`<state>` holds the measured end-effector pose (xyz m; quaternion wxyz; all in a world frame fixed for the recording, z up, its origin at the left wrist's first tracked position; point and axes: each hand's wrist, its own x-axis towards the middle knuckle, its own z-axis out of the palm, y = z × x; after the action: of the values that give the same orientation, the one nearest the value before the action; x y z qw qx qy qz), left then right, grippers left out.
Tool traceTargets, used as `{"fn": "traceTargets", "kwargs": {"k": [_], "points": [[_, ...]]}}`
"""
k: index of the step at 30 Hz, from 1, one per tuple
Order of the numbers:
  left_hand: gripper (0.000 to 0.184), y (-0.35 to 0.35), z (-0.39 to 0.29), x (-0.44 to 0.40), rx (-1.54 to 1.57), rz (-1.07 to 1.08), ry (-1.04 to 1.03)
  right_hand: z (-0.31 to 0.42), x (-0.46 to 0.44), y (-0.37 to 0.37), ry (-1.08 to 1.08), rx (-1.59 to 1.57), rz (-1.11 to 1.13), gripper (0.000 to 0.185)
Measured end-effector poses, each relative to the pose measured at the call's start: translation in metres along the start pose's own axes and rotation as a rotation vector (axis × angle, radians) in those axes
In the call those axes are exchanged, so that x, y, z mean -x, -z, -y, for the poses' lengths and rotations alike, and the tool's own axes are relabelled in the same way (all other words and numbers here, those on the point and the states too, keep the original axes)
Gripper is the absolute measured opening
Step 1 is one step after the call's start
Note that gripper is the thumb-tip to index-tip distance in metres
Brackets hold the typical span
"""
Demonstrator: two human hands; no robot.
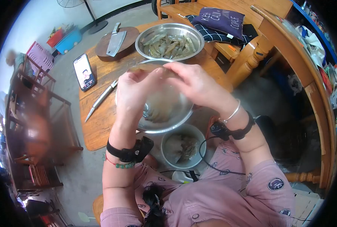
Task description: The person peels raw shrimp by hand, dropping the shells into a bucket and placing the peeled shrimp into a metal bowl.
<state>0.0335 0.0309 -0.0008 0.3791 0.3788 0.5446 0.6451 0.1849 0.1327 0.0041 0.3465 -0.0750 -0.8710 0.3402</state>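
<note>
My left hand (132,89) and my right hand (197,81) are raised together over a near metal bowl (184,118). Both sets of fingers are closed on a greyish-brown shrimp (147,67), partly hidden by the fingers and blurred. Inside the near bowl lie a few shrimp (157,113), seen hazily below my hands. Behind it stands a larger metal bowl (140,53) heaped with whole raw shrimp (170,46). A slim pointed knife (100,101) rests on the wooden table (96,132), left of my left hand.
A bucket (163,151) holding greyish scraps stands below the near bowl, between my legs. On the table are a propped phone (84,72) and a round chopping board (128,43) carrying a cleaver (116,43). A wooden bench holds a purple cushion (221,22). Other people sit far left.
</note>
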Motion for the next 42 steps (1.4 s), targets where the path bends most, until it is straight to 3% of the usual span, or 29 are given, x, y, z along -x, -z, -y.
{"fn": "traceTargets", "kwargs": {"k": [3, 5, 8, 9, 11, 12, 13, 15, 16, 18, 20, 24, 26, 38, 42], "points": [[0.034, 0.005, 0.001, -0.004, -0.138, -0.056, -0.103, -0.001, 0.001, 0.008, -0.074, 0.068, 0.091, 0.023], [0.043, 0.011, 0.004, -0.006, -0.257, -0.028, -0.105, -0.006, 0.003, 0.008, 0.002, 0.215, 0.118, 0.020], [0.052, 0.006, 0.005, -0.004, -0.687, -0.216, -0.429, -0.015, 0.008, 0.005, 0.062, 0.290, 0.093, 0.016], [0.052, 0.005, 0.006, -0.004, -0.687, -0.215, -0.423, -0.017, 0.009, 0.006, 0.058, 0.287, 0.095, 0.016], [0.055, 0.005, 0.007, -0.006, -0.891, -0.235, -0.718, -0.019, 0.010, 0.007, 0.067, 0.327, 0.128, 0.014], [0.045, 0.005, 0.008, -0.006, -1.000, -0.190, -0.791, -0.019, 0.010, 0.007, 0.065, 0.321, 0.130, 0.014], [0.045, 0.005, 0.009, -0.005, -1.004, -0.192, -0.785, -0.018, 0.010, 0.007, 0.056, 0.313, 0.129, 0.014], [0.031, -0.001, 0.012, -0.002, -0.951, 0.028, -0.622, -0.015, 0.010, 0.006, 0.048, 0.301, 0.136, 0.013], [0.021, -0.006, 0.012, 0.000, -0.895, 0.031, -0.583, -0.014, 0.010, 0.006, 0.046, 0.297, 0.129, 0.015], [0.020, -0.012, 0.018, 0.001, -0.791, -0.007, -0.554, -0.014, 0.011, 0.003, 0.041, 0.292, 0.132, 0.016], [0.018, -0.016, 0.020, 0.001, -0.663, -0.068, -0.519, -0.017, 0.012, 0.000, 0.106, 0.245, -0.002, 0.021], [0.017, -0.014, 0.018, 0.002, -0.663, -0.107, -0.457, -0.010, 0.009, 0.003, 0.147, 0.326, 0.018, 0.023], [0.018, -0.013, 0.015, 0.003, -0.498, -0.100, -0.326, -0.007, 0.008, 0.002, 0.150, 0.339, 0.082, 0.022], [0.015, -0.010, 0.014, 0.003, -0.564, -0.103, -0.511, 0.004, 0.009, -0.009, 0.270, 0.412, 0.015, 0.019], [0.016, -0.015, 0.007, 0.009, -0.632, -0.135, -0.468, -0.001, 0.008, -0.008, 0.210, 0.367, 0.026, 0.019]]}}
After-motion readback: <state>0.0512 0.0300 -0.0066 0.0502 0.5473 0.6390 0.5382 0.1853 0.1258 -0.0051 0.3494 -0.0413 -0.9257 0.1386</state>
